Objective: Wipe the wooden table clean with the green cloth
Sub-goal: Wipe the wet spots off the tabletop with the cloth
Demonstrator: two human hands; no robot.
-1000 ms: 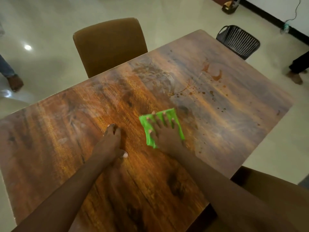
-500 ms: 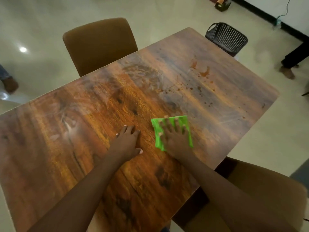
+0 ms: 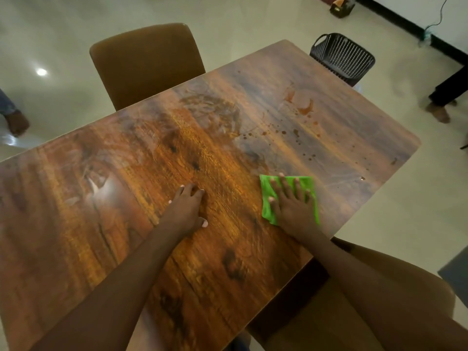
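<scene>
Right hand (image 3: 293,209) flat on the green cloth (image 3: 307,188), palm down, fingers spread wide and pointing toward the table's far side; no pinch, just pressing the cloth onto the wooden table (image 3: 126,198); forearm runs back off the table's near-right edge; left hand (image 3: 186,210) also on the table, left of the cloth and well apart from it, fingers loosely curled with tips touching the wood, thumb out to the side, holding nothing; left forearm angles down over the table's near-left part; cloth is folded into a rough rectangle, long axis running roughly from the table's near edge toward its far side, slightly skewed, lying flat near the table's right edge; reddish-brown spill marks (image 3: 302,105) and scattered droplets sit on the table beyond the cloth, toward the far-right corner, not touching it; dull smear patch (image 3: 212,115) on the table's far-middle; brown chair (image 3: 147,62) tucked at the table's far side; black slatted basket (image 3: 342,57) on the floor just past the table's far-right corner; second brown chair (image 3: 329,312) at the table's near-right side, under the right arm.
</scene>
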